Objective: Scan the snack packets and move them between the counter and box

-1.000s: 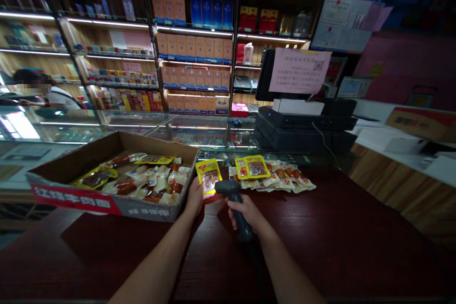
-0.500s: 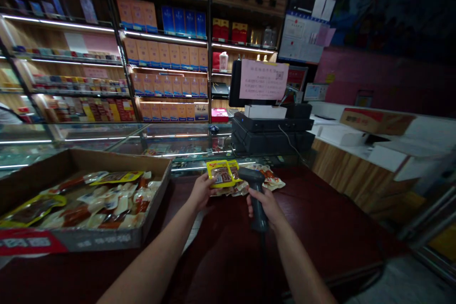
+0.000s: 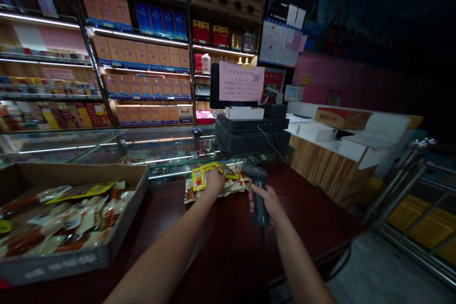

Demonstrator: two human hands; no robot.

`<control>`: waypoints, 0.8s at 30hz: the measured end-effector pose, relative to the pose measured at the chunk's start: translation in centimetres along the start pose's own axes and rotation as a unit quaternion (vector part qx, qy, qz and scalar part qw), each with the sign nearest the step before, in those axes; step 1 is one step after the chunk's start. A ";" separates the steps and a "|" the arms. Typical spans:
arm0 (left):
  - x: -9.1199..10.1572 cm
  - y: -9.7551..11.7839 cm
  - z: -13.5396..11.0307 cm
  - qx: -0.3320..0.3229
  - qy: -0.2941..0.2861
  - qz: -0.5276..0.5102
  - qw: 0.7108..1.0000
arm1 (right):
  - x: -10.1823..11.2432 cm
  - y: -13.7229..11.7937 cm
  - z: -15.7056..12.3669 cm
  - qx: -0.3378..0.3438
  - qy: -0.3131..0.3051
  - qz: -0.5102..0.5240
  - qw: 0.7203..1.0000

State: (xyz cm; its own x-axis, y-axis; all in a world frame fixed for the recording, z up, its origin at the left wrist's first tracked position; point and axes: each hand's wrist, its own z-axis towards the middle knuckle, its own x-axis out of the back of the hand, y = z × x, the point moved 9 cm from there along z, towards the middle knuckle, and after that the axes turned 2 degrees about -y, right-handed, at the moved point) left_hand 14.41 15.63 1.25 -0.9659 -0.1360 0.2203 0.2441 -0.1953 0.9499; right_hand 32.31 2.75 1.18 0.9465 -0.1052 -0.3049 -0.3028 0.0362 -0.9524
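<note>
My right hand is wrapped around the handle of a dark grey barcode scanner, its head pointing left over the counter. My left hand is closed at a yellow snack packet, its fingertips partly hidden behind the back of the hand. Other yellow packets lie against that hand. Underneath and around them is a heap of clear and white vacuum-packed snacks with reddish-brown contents. The scanner's cable hangs down toward me.
At left stands an open cardboard box holding several vacuum-packed snacks. A monitor with a pink paper sign stands behind the heap on a dark cash drawer. A glass display counter runs along the back. Metal railings are at right.
My left hand has carried the yellow packet onto the heap, turning palm down. The scanner stays in my right hand. The view has swung to the right.
</note>
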 end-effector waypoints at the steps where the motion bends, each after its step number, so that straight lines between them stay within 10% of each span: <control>1: 0.5 0.6 -0.2 -0.031 0.018 0.034 0.999 | -0.3 0.3 0.0 -0.002 -0.003 -0.002 1.000; 10: 8.1 1.4 -2.6 -0.086 0.061 0.083 0.991 | -5.6 3.4 -0.7 -0.036 -0.076 -0.007 0.996; 18: 26.5 3.5 -2.4 -0.104 0.165 0.330 0.924 | -15.3 7.9 -0.7 -0.075 -0.178 -0.005 0.981; 24: 40.5 -1.7 0.4 0.155 0.118 0.422 0.885 | -19.4 10.8 0.0 -0.078 -0.264 0.050 0.960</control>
State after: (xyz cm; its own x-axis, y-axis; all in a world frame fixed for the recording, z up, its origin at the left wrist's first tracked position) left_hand -25.13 10.89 8.63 -0.3975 -0.3133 0.8625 0.7987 0.3445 0.4933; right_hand 10.72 5.20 -3.17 0.8235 0.4116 -0.3904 -0.3691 -0.1339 -0.9197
